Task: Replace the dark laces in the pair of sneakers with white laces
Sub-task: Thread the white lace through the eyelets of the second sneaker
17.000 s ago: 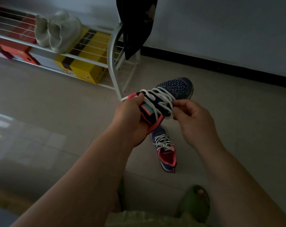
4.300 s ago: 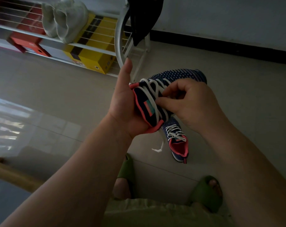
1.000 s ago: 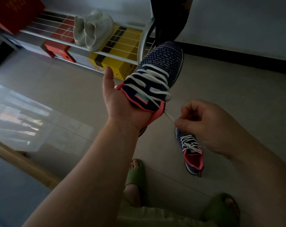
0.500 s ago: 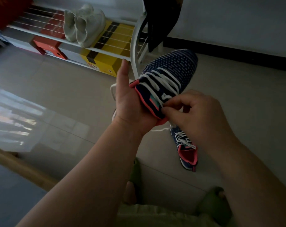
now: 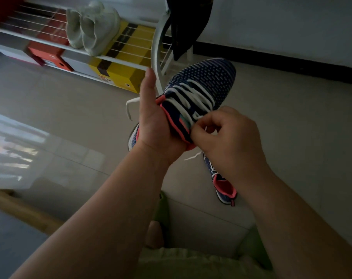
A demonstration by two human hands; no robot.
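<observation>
While the left hand [image 5: 155, 125] cradles the navy knit sneaker [image 5: 199, 91] from below at the heel, thumb straight up and fingers hidden under the sole, the right hand [image 5: 229, 141] pinches the white lace [image 5: 193, 97] at the top eyelets near the pink collar. Right fingers [image 5: 203, 129] are curled tight on the lace; whether the left fingers clench the sole I cannot tell, only that the palm supports it. The held sneaker is in the air above the floor [image 5: 291, 121], toe pointing away. The second sneaker [image 5: 224, 186] lies on the floor just below the right hand, already with white lacing. One loose lace end [image 5: 130, 105] hangs left of the left thumb, another [image 5: 192, 157] dangles under the right hand.

Handling guess: shoe is light, knit upper soft and squashy, so hold by sole and heel, not the upper. Lace is thin, limp, slips easily; grip near the stiff tip for threading or close to the eyelet for tightening.

Room: open floor to the right and front. The white shoe rack [image 5: 155, 47] with a yellow box [image 5: 120, 71] and pale shoes [image 5: 92, 27] sits close beyond the left hand; a dark garment [image 5: 187, 23] hangs on its frame above the toe. Green slippers [image 5: 163, 206] below.
</observation>
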